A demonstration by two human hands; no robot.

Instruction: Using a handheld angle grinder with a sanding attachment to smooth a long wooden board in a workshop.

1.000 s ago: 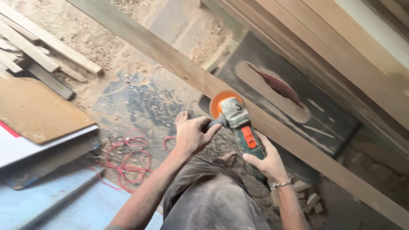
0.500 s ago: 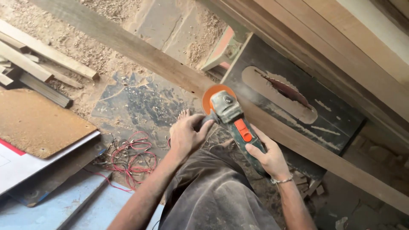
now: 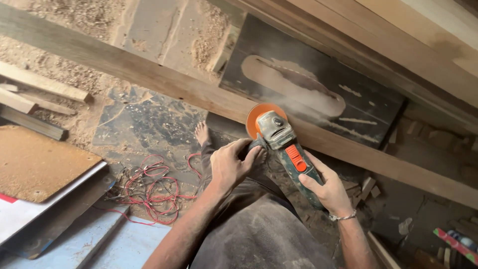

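At centre frame, the left hand (image 3: 230, 165) is clenched around the side handle of an angle grinder (image 3: 285, 149); the right hand (image 3: 326, 192) grips its green body. Its orange disc (image 3: 255, 118) contacts the long wooden plank (image 3: 149, 77). Dust rises beside it. Red wire (image 3: 152, 187) lies on the floor nearby.

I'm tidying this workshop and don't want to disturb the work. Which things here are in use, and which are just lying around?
In use:
angle grinder, its orange disc on the long plank
left hand on its side handle
right hand around its body

Lying about:
red wire tangle
offcuts on the sawdust
brown board
dark saw table behind the plank
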